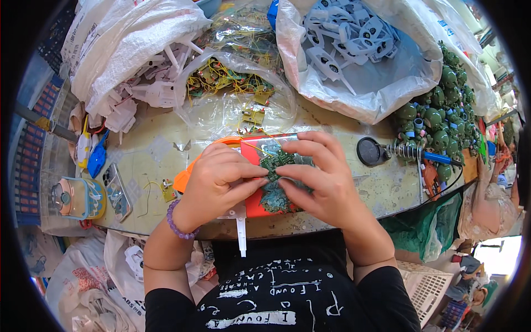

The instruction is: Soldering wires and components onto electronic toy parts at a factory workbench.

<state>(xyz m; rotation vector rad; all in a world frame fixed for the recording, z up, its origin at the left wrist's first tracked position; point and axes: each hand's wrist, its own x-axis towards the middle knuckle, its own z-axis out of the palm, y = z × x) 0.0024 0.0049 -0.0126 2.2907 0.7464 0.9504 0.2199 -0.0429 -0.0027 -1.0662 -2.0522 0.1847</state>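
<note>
A small green circuit board [278,159] is pinched between both my hands over the front middle of the table. My left hand [218,174], with a purple bead bracelet at the wrist, has its thumb and forefinger closed at the board's left edge. My right hand [326,171] grips the board's right side, its upper fingers bent above it. A yellow wire [253,147] runs near the board. Just below lies a bluish-green bundle [274,200] on a red flat surface [251,207]. An orange plastic piece [182,180] and a white plastic part [241,235] show around my left hand.
A clear bag of wired boards [227,80] lies ahead, between white sacks of plastic parts [133,44] [362,108]. At right are a soldering iron [440,159] in its coil stand and green round parts [440,119]. A phone [117,191] and bottle [83,198] stand left.
</note>
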